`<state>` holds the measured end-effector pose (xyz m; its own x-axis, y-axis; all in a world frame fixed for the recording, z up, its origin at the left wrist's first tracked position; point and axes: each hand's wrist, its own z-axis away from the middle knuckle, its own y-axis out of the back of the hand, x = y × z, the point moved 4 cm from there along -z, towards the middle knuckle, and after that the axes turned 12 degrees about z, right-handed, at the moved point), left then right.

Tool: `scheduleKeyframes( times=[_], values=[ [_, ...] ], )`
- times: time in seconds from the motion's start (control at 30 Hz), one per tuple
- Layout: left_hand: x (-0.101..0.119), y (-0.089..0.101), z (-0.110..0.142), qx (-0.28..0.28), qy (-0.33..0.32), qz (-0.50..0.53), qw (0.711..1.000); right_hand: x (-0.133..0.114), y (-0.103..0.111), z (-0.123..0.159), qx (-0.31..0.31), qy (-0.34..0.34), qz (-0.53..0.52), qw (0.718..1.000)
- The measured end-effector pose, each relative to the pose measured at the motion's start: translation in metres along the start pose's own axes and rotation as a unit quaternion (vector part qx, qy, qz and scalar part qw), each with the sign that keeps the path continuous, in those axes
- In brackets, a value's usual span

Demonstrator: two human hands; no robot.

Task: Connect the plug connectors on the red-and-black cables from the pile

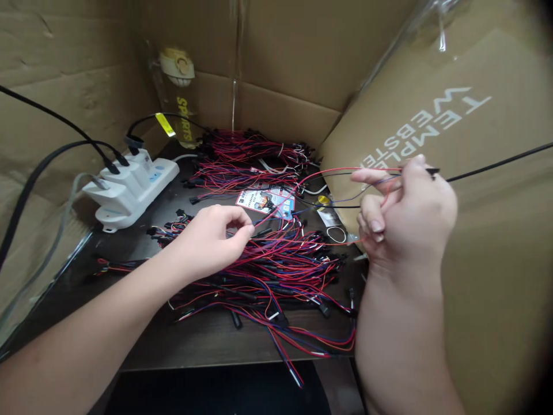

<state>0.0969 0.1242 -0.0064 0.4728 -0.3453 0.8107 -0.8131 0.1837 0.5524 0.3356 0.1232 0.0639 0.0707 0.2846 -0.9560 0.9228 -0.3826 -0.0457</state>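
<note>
My left hand is closed in a pinch over the middle of the table, with thumb and forefinger on the ends of thin wires. These red, black and blue wires run up to my right hand, which is raised at the right with its fingers curled round them. A small black connector pokes out beside my right thumb. Below my left hand spreads a large heap of wire harnesses, red, blue and orange with black plugs. What exactly sits between the left fingertips is hidden.
More bundled harnesses lie at the back, near a yellowish bottle. A printed card lies between the heaps. At left stands a white power strip with plugged-in cables. Cardboard walls enclose the dark table.
</note>
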Motion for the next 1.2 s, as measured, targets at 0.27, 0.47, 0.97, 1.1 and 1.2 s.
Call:
scheduleKeyframes(
  times=[0.27,0.47,0.97,1.1,1.2],
  values=[
    [0.002,0.019,-0.001,0.07,-0.016,0.03,0.997,0.01,0.009,-0.009,0.01,0.004,0.06,0.998],
    [-0.003,0.031,0.0,0.181,0.033,0.206,0.961,0.008,0.018,-0.014,0.073,-0.039,0.027,0.996],
    [0.005,0.055,0.007,0.253,-0.069,0.465,0.846,0.002,0.027,-0.009,0.095,0.04,-0.007,0.995],
    [-0.001,0.061,0.004,0.242,-0.035,0.51,0.825,0.009,0.028,-0.016,0.127,0.033,0.01,0.991],
    [-0.01,0.069,0.001,0.221,0.013,0.521,0.824,0.022,0.028,-0.025,0.119,0.012,0.061,0.991]
  ],
)
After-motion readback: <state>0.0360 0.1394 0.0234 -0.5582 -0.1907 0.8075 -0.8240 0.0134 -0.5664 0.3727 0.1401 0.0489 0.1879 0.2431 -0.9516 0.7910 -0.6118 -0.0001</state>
